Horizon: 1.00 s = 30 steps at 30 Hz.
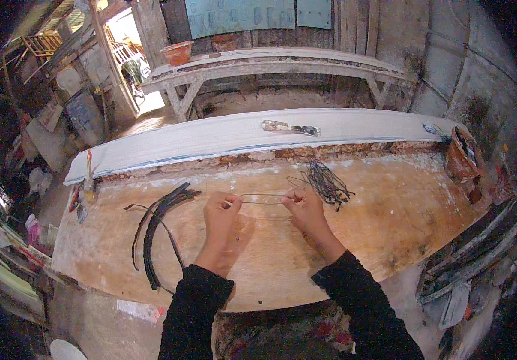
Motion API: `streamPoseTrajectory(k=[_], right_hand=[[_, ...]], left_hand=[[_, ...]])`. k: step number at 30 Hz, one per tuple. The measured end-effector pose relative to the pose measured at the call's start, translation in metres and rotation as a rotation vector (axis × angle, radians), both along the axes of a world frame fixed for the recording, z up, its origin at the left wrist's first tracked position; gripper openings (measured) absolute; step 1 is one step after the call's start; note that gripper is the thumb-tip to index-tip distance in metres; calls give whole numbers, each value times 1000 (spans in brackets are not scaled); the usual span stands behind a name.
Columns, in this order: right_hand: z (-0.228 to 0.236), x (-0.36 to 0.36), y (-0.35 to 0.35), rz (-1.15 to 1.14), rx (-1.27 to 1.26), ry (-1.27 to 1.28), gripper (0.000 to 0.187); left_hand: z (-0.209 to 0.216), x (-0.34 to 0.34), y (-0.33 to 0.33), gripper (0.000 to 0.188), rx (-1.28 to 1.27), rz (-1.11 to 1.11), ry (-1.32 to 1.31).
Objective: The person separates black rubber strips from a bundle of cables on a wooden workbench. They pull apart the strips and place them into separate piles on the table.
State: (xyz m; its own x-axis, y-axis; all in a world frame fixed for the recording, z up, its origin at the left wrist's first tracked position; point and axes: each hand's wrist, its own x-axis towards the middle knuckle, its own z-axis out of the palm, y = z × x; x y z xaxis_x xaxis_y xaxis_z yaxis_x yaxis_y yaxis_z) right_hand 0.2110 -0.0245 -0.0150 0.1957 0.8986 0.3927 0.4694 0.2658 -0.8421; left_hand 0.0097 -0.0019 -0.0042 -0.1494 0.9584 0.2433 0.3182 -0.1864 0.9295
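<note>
Over the middle of the wooden tabletop (258,258), my left hand (222,213) and my right hand (303,207) face each other, a short gap between them. A thin dark wire-like strand (261,195) forms a narrow loop across that gap, its two sides nearly parallel. Each hand pinches one end of it between thumb and fingers. Just beyond my right hand lies a tangled pile of thin dark loops (325,183). Left of my left hand rests a curved bundle of flat black strips (153,237), with a few strips splayed apart from it.
A raised white board (210,143) runs along the table's far side, with a stained scraper-like tool (291,128) on it. At the right end stands a brown pot-like container (462,155). Farther back, a long bench (282,69) carries an orange pot (177,54).
</note>
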Motion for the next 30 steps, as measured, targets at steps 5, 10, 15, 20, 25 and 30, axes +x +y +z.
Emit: streamPoseTrajectory(k=[5, 10, 15, 20, 25, 30], right_hand=[[29, -2, -15, 251, -388, 310, 13], [33, -6, -24, 625, -517, 531, 19], [45, -17, -41, 1029, -511, 472, 19], [31, -11, -39, 1127, -506, 521, 15], [37, -13, -32, 1166, -379, 339, 14], [45, -15, -39, 938, -436, 390, 10]], left_hand=[[0, -7, 5, 11, 103, 36, 57], [-3, -5, 7, 9, 129, 22, 79], [-36, -12, 21, 8, 44, -5, -153], [-28, 4, 8, 8, -91, -143, -182], [-14, 12, -5, 8, -116, -264, -83], [-29, 8, 3, 11, -47, -305, -150]])
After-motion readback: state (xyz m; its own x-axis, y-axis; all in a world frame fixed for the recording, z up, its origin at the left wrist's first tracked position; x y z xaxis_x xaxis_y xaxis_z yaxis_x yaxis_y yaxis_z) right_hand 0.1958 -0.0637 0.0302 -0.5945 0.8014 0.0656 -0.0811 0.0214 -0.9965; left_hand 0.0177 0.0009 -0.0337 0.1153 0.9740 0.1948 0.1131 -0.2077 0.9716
